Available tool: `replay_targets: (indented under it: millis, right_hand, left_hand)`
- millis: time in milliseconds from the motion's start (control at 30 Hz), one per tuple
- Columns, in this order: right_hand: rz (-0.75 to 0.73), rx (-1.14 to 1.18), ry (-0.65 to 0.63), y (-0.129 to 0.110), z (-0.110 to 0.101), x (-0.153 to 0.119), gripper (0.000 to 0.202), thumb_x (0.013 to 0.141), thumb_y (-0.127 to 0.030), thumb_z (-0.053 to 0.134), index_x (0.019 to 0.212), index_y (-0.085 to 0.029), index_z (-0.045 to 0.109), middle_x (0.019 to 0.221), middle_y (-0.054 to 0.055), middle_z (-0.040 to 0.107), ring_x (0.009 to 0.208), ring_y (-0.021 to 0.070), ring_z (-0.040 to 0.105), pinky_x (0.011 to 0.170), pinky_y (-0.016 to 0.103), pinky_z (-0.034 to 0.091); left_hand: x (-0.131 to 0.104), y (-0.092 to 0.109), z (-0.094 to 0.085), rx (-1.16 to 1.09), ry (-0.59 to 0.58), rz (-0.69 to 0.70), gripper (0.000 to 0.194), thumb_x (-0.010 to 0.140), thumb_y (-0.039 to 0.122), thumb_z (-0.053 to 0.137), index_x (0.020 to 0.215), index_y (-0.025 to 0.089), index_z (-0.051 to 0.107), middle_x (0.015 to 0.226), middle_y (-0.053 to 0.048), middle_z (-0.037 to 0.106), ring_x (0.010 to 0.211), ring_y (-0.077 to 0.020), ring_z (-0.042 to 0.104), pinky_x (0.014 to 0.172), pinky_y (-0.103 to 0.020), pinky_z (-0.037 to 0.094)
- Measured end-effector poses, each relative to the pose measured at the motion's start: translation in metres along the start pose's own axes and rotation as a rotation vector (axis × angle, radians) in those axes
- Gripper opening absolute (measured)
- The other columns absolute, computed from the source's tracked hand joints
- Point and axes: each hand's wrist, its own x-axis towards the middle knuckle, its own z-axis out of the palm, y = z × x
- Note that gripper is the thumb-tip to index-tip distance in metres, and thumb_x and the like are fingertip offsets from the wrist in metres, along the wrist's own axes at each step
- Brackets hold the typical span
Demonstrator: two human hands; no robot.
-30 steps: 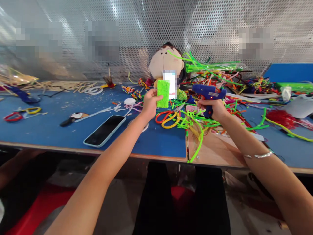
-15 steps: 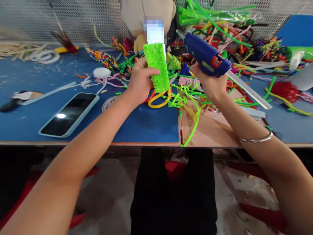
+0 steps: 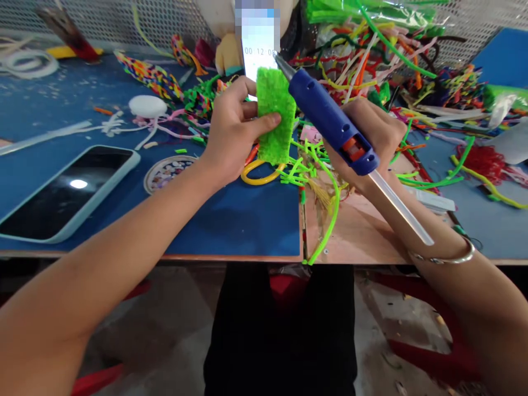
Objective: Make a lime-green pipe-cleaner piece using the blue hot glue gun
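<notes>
My left hand [image 3: 233,132] grips a flat, fuzzy, bright green rectangle [image 3: 274,140] that looks made of pipe cleaners, thumb across its front and fingers behind. In my right hand [image 3: 371,129] is a blue hot glue gun [image 3: 325,113], tilted up and to the left, with a clear glue stick [image 3: 400,206] poking from its back end. The nozzle is close to the rectangle's top edge; I cannot tell whether they touch. Under the rectangle lie scissors with yellow and red handles [image 3: 263,179], partly hidden. Green pipe cleaner scraps [image 3: 299,171] lie beside them.
A phone [image 3: 70,192] lies on the blue table at the left, near a white round object [image 3: 147,106]. Another phone with a lit timer screen [image 3: 258,41] stands behind the rectangle. Tangled colourful pipe cleaners [image 3: 363,60] heap at the back right. A long green pipe cleaner [image 3: 333,214] reaches the front edge.
The glue gun has moved left and down, bringing its nozzle from well right of the green rectangle to its top edge. The rectangle has shifted slightly right. The camera view has shifted too.
</notes>
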Motion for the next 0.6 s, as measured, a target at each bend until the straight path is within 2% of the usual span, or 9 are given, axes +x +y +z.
replay_targets:
  millis: [167, 333, 467, 600]
  right_hand:
    - [-0.021, 0.018, 0.028, 0.001, -0.002, 0.000, 0.032, 0.091, -0.044, 0.045, 0.067, -0.022, 0.043, 0.062, -0.001, 0.039, 0.057, 0.0122, 0.045, 0.059, 0.029, 0.041]
    - [-0.096, 0.028, 0.083, 0.003, 0.000, 0.001, 0.030, 0.085, -0.039, 0.052, 0.064, -0.022, 0.039, 0.057, -0.003, 0.037, 0.049, 0.0097, 0.035, 0.051, 0.028, 0.035]
    - [-0.092, 0.009, 0.108, 0.004, 0.002, 0.000, 0.029, 0.083, -0.032, 0.053, 0.061, -0.022, 0.036, 0.056, -0.004, 0.035, 0.048, 0.0088, 0.032, 0.049, 0.027, 0.030]
    - [-0.132, 0.002, 0.065, 0.004, 0.002, -0.001, 0.030, 0.082, -0.028, 0.053, 0.060, -0.022, 0.034, 0.054, -0.004, 0.032, 0.047, 0.0090, 0.032, 0.048, 0.026, 0.029]
  left_hand:
    - [0.002, -0.007, -0.003, 0.073, 0.014, 0.096, 0.032, 0.078, 0.042, 0.069, 0.093, 0.021, 0.052, 0.078, 0.000, 0.066, 0.078, -0.0167, 0.067, 0.073, -0.038, 0.061]
    - [0.004, -0.013, -0.002, 0.142, 0.060, 0.149, 0.034, 0.081, 0.049, 0.063, 0.098, 0.020, 0.055, 0.080, -0.001, 0.065, 0.086, -0.0195, 0.068, 0.070, -0.035, 0.060]
    - [0.003, -0.013, -0.001, 0.164, 0.087, 0.195, 0.035, 0.079, 0.049, 0.063, 0.097, 0.019, 0.057, 0.075, 0.000, 0.065, 0.080, -0.0177, 0.068, 0.065, -0.029, 0.058]
    - [0.001, -0.008, 0.001, 0.143, 0.073, 0.155, 0.034, 0.078, 0.046, 0.066, 0.094, 0.017, 0.058, 0.073, 0.000, 0.066, 0.073, -0.0163, 0.067, 0.063, -0.027, 0.056]
